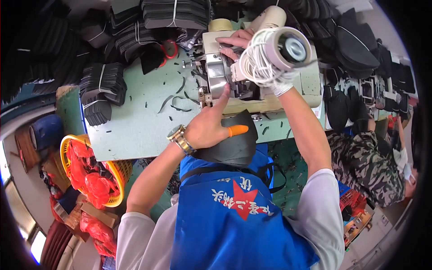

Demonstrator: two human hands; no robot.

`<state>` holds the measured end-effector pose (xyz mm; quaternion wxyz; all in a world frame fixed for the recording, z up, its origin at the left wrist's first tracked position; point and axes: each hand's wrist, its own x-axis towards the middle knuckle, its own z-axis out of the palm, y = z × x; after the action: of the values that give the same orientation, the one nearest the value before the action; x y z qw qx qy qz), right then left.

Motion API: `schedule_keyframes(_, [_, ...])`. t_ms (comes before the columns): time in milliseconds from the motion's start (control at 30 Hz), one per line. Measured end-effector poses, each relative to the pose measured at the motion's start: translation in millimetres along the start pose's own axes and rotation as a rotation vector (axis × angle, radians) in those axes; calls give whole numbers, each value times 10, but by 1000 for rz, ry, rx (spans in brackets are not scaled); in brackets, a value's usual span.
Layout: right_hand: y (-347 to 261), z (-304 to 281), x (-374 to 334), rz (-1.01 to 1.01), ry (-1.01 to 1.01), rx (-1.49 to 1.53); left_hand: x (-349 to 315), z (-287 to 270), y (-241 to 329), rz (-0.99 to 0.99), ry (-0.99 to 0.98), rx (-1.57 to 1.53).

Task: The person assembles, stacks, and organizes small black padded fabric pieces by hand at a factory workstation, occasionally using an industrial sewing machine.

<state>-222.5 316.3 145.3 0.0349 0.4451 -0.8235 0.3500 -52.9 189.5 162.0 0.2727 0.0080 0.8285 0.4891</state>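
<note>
My left hand (204, 128) reaches to the front of a cream sewing-type machine (294, 96). Its index finger is stretched out and touches the shiny metal plate (217, 72). An orange finger cover (237, 130) sits on the thumb, which lies over a dark grey curved sheet piece (238, 150) at the table edge; the remaining fingers are hidden. My right hand (238, 40) has its fingers extended over the machine's top, partly hidden behind a spool of white cord (265, 63). White material wraps the right wrist. No object shows between the right fingers.
Bundled stacks of dark pieces (101, 83) stand at the left and back of the pale green table (135, 135). Red-handled scissors (169, 49) lie behind dark scraps. A yellow basket (121, 173) holds red bags. Another person in camouflage clothing (369, 164) is at the right.
</note>
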Motion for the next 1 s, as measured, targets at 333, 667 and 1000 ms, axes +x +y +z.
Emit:
schedule_keyframes(333, [801,361,-581,212,86,338,58,70,102,73,89,-1])
schedule_keyframes(667, [-496,-497,-930,-16,-89,-246,15,-641,-184,86,-396,-230])
schedule_keyframes(1000, [-271,-431,-1003,63,20,-172,284,-931,-116,7,-542,-60])
